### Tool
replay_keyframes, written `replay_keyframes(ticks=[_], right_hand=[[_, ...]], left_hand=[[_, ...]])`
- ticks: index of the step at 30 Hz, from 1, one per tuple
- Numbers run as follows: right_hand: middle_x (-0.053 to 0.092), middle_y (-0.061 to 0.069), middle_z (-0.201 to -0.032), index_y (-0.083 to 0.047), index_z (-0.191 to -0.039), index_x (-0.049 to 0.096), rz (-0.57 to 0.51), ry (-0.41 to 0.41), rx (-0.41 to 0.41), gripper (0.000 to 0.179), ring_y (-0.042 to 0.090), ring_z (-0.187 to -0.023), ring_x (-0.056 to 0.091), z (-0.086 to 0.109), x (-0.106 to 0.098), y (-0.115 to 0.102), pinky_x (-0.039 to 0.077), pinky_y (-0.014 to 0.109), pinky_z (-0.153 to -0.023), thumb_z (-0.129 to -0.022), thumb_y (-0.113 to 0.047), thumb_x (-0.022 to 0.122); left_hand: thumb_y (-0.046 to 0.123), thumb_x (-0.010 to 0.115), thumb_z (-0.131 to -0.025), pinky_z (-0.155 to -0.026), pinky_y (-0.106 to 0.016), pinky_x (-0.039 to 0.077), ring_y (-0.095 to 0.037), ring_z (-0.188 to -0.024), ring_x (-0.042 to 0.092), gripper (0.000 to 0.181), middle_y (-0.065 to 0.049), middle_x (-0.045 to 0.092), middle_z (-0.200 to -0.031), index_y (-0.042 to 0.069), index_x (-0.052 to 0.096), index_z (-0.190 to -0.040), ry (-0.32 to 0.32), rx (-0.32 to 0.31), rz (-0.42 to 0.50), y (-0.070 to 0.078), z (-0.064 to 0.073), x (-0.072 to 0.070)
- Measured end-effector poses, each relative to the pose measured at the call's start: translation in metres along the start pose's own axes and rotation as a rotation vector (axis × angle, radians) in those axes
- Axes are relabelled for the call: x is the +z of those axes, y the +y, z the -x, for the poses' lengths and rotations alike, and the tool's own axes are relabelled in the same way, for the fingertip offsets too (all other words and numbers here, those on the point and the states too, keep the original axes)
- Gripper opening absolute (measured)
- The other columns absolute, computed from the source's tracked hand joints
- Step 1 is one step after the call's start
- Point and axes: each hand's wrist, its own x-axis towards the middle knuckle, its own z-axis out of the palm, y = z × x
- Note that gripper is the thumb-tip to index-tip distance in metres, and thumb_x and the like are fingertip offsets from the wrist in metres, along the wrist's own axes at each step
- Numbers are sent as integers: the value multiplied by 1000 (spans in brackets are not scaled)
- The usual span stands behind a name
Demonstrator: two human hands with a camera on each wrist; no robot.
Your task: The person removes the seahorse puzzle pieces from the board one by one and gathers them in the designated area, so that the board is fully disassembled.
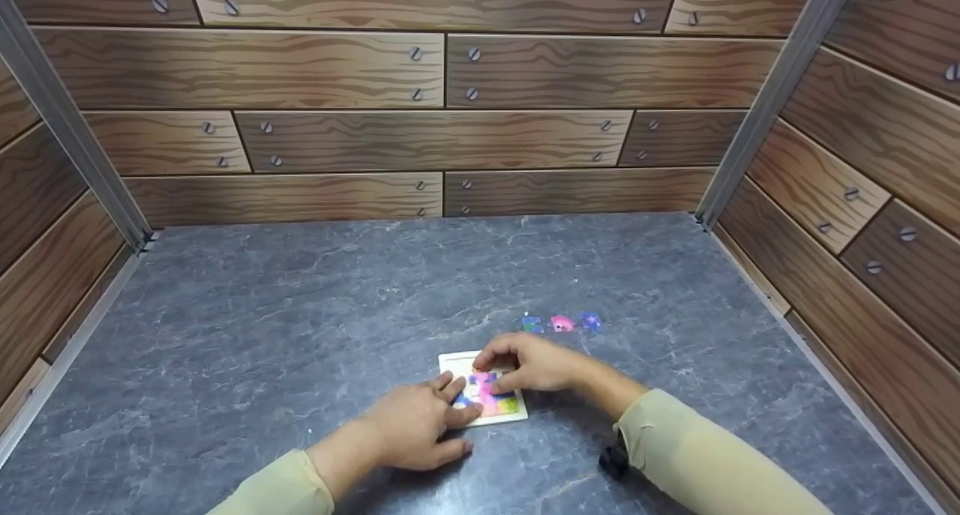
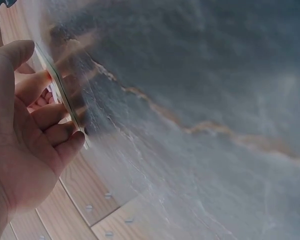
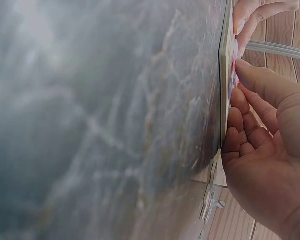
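A small jigsaw puzzle in a pale tray lies flat on the table, partly filled with pink, blue and yellow-green pieces. My left hand rests its spread fingers on the tray's left part, thumb on the table side; in the left wrist view the fingers meet the tray's edge. From the right, my right hand pinches a pink puzzle piece between thumb and index finger, down in the tray. In the right wrist view its thumb touches the coloured surface; its index fingertip is hidden there.
Behind the right hand lie three loose pieces: a blue-green one, a pink one with an eye and a blue-purple one. Wood-patterned walls with metal corner posts enclose the grey marbled table.
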Motion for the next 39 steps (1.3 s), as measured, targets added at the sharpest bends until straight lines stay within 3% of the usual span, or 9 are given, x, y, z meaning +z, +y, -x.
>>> replay_keyframes(ticks=[14, 22, 32, 39], right_hand=[[70, 8, -120, 1, -122, 73, -27, -7, -9, 34, 26, -123, 66, -1, 2, 0, 49, 33, -110, -89, -3, 83], [69, 16, -122, 7, -122, 69, -91, 3, -23, 35, 34, -126, 65, 0, 4, -1, 49, 39, -111, -89, 3, 82], [72, 14, -121, 5, -123, 70, -64, 18, -28, 37, 32, -122, 66, -1, 6, -2, 50, 44, -110, -87, 5, 81], [73, 10, -118, 3, -122, 71, -33, 15, -31, 37, 26, -119, 67, -1, 6, -3, 52, 39, -108, -87, 4, 82]], left_hand=[[52, 57, -104, -107, -52, 52, -42, -143, 51, 54, -24, 52, -155, 28, 62, -152, -16, -5, 22, 0, 1, -2], [54, 56, -105, -108, -51, 52, -40, -145, 49, 55, -22, 50, -157, 29, 60, -153, -38, -12, 37, -1, 0, -2], [56, 55, -105, -109, -52, 50, -40, -146, 48, 56, -21, 49, -158, 30, 59, -154, -47, -20, 24, -1, 0, -2], [55, 55, -105, -109, -52, 51, -41, -145, 49, 55, -22, 49, -158, 29, 59, -154, -37, -16, 19, 1, 1, -1]])
